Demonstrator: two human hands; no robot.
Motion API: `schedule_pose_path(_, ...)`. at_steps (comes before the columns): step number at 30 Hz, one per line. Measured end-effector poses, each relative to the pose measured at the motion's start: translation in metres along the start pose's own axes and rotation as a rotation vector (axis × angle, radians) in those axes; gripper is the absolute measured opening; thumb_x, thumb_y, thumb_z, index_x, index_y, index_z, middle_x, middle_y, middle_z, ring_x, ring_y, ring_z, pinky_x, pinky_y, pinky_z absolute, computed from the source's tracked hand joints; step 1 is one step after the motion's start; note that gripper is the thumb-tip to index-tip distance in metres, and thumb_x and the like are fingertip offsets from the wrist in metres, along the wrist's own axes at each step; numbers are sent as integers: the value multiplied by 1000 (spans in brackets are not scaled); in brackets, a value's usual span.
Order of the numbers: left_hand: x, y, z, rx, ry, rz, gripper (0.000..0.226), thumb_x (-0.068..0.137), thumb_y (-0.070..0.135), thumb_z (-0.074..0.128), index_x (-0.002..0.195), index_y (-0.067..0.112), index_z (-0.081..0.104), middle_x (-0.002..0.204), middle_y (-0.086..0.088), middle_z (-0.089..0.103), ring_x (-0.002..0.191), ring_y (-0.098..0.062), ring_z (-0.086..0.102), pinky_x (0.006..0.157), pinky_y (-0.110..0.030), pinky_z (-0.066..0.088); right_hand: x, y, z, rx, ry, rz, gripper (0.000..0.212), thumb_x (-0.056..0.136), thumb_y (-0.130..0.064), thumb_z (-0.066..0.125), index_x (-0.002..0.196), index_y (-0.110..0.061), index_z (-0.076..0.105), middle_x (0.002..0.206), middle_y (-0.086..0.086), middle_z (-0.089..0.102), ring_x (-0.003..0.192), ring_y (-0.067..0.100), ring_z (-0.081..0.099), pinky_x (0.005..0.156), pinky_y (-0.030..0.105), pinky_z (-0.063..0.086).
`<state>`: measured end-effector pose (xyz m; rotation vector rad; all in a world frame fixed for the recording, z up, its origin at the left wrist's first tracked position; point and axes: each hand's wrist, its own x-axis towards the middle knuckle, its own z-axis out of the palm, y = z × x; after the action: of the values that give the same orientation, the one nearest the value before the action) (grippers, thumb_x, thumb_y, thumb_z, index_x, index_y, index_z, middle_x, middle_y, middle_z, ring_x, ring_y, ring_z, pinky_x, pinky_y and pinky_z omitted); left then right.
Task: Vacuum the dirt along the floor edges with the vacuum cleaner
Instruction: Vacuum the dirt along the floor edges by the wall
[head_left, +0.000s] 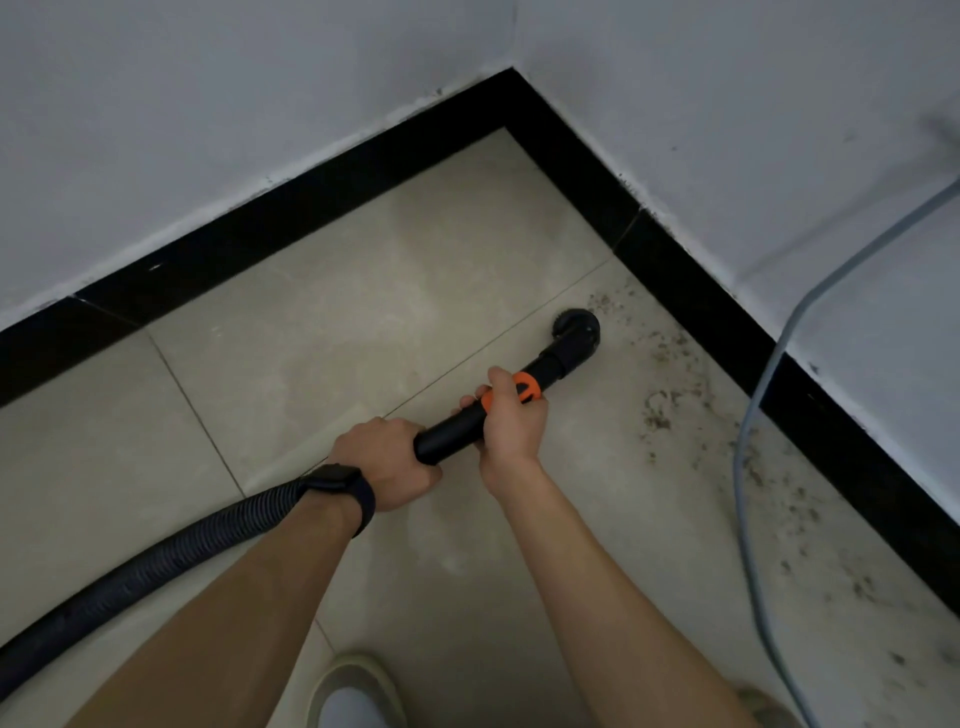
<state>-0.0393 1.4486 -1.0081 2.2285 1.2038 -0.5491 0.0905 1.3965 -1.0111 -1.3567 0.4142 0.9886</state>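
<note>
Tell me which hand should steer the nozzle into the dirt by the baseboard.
Right, likely. The right hand grips the wand at its orange collar, nearest the nozzle and the dirt. The left hand holds the rear end by the hose.

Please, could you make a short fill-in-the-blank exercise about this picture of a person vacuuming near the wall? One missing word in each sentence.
1. The right hand grips the wand at its ____ collar.
2. A ____ is strapped just behind the left hand.
3. The dirt lies along the ____ skirting board.
4. The ribbed hose runs beneath the ____ forearm.

Missing words: orange; watch; black; left.
</note>
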Motion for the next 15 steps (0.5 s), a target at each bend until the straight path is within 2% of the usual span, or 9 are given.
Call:
schedule_pose_path(8, 19, 18, 0, -45, 20, -14, 19, 60, 50, 54, 71, 34, 53, 63, 9, 58, 56, -12, 56, 48, -23, 37, 20, -22, 0, -43, -21, -17, 24, 96, -11, 67, 114, -9, 51, 67, 4, 59, 52, 19, 62, 71, 44, 61)
schedule_pose_path(10, 25, 25, -1, -62, 21, -19, 19, 60, 50, 55, 71, 34, 53, 63, 9, 58, 55, -12, 56, 48, -22, 36, 26, -28, 0, -59, -15, -28, 28, 96, -13, 67, 120, -7, 52, 69, 5, 59, 52, 18, 63, 74, 45, 61)
schedule_pose_path(15, 38, 41, -1, -110, 28, -17, 19, 61, 47, 56, 71, 31, 55, 63, 9, 59, 57, -14, 57, 49, -22, 38, 41, -43, 0, -122, 32, -62, 39, 97, -15, 66, 130, -1, 52, 74, 6, 61, 51, 15, 65, 66, 36, 58)
